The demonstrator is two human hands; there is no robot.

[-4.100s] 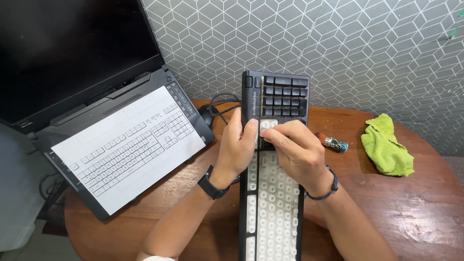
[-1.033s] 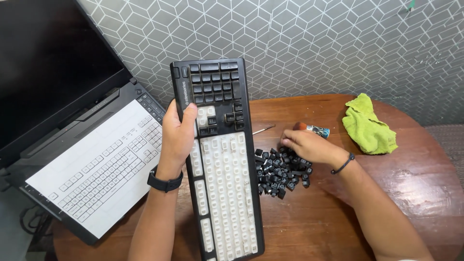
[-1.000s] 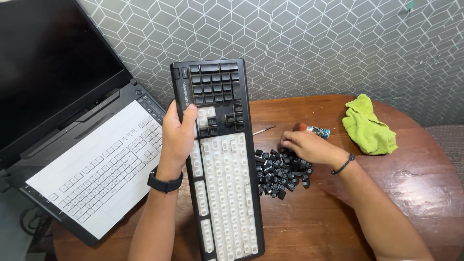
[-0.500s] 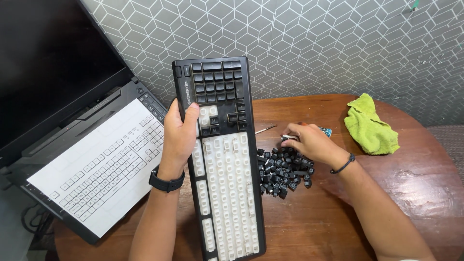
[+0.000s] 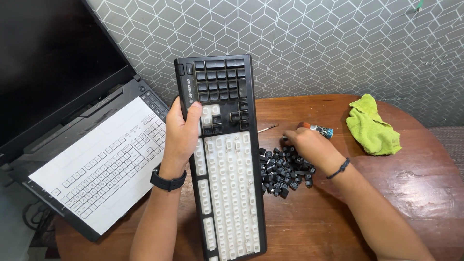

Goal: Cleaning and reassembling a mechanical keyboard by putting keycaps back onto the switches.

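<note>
1. Since four seconds back, the right hand (image 5: pixel 309 144) has left the keyboard (image 5: pixel 223 159) and gone down onto the pile of black keycaps (image 5: pixel 284 170), which was out of view then; the left hand alone now holds the board up.
2. Round wooden table (image 5: pixel 386 193) carries everything, against a grey wall with a cube pattern.
3. Open laptop (image 5: pixel 58 87) stands at the left, a printed keyboard-layout sheet (image 5: pixel 104 154) lying over its keys.
4. Keyboard is tilted lengthwise away from the person, mostly stripped to its white plate, black caps left only at the far end.
5. Left hand (image 5: pixel 181 133), a black watch on its wrist, is closed around the keyboard's left edge.
6. Right hand rests knuckles-up on the far side of the keycaps; whether its fingers pinch one, I cannot tell.
7. Green cloth (image 5: pixel 372 125) lies well to the right.
8. Small brush (image 5: pixel 319 128) lies just beyond the right hand.
</note>
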